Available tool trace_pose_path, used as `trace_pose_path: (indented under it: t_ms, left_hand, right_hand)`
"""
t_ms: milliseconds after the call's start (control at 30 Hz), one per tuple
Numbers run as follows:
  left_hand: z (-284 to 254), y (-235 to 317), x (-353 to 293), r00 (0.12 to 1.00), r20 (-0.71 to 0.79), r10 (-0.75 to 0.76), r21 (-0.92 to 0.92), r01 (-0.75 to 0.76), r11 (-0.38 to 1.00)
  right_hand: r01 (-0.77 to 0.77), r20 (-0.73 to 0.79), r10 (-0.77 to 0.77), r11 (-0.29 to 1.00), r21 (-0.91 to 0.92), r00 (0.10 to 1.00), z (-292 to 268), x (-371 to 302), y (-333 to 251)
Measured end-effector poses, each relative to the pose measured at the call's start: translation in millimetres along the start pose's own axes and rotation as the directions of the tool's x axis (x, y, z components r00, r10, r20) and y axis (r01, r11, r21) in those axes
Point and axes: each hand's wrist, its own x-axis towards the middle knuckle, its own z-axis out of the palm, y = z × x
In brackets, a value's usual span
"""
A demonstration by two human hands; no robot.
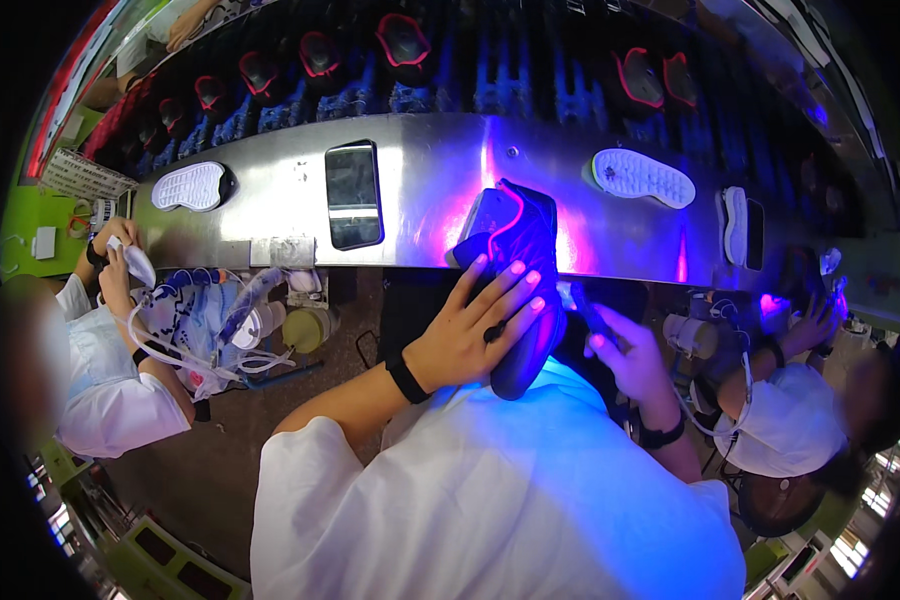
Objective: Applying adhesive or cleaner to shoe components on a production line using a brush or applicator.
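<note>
A dark shoe upper (537, 232) stands tilted against the front edge of the metal bench, its lower end close to my body. A glowing pink-red line runs along its edge, and violet-blue light falls on it. My left hand (477, 332) grips the shoe's left side, its fingers laid across it; nails glow pink under the light. To the right of the shoe, my right hand (630, 355) holds a slim dark hand tool (594, 317), its kind unclear. A bright spot shows between tool and shoe. Whether the tool touches the shoe, I cannot tell.
On the bench (420, 150) lie a black phone (354, 195), a white sole (189, 187) at left and another white sole (643, 178) at right. Behind runs a dark conveyor rack with several red-edged shoe parts (403, 42). Co-workers sit on both sides, hoses and pots (310, 328) nearby.
</note>
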Motion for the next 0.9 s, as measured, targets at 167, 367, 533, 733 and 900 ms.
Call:
trace_pose_path:
  t_ms: [167, 367, 533, 733, 900]
  left_hand:
    - [-1, 11, 10, 0.999, -0.018, -0.048, -0.042, 0.047, 0.998]
    - [9, 19, 21, 0.999, 0.005, -0.051, 0.047, 0.051, 0.998]
    - [10, 29, 35, 0.996, -0.019, -0.082, 0.026, 0.083, 0.996]
    - [15, 35, 51, 0.993, -0.05, -0.106, 0.058, 0.109, 0.992]
    - [9, 45, 70, 0.987, -0.021, -0.16, 0.015, 0.16, 0.987]
  right_hand:
    - [0.039, -0.084, -0.035, 0.998, 0.045, 0.996, -5, -2, -9]
    - [0.078, -0.049, -0.073, 0.99, 0.121, 0.996, -19, -10, -9]
    - [0.098, -0.08, -0.096, 0.995, 0.03, 0.992, -28, -23, -11]
    - [0.135, -0.122, -0.128, 0.99, 0.046, 0.984, -28, -30, -2]
    - [0.102, -0.142, -0.077, 0.978, 0.179, 0.987, -23, -42, 7]
